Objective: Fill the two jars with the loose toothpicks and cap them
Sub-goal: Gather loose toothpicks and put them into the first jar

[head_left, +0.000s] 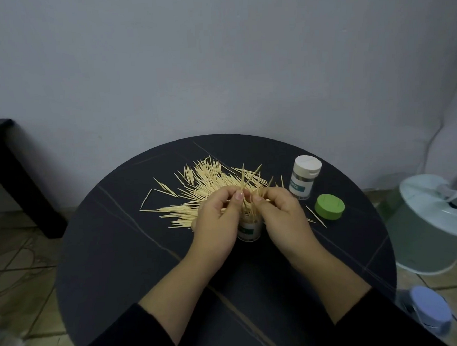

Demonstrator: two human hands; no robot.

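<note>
Table (120, 259): black, thin tan veins. Toothpicks (212, 182): pale yellow. Cap (329, 206), 3 o'clock: green. Capped jar (305, 177): white lid.

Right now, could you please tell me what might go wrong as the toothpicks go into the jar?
The toothpicks pinched by the left hand and right hand stick up at crossed angles, so some may jam across the jar mouth or fall beside it.
Whether either hand steadies the jar is hidden; a sideways push could tip it.
The green cap lies just beside the right hand, which might knock it.
</note>
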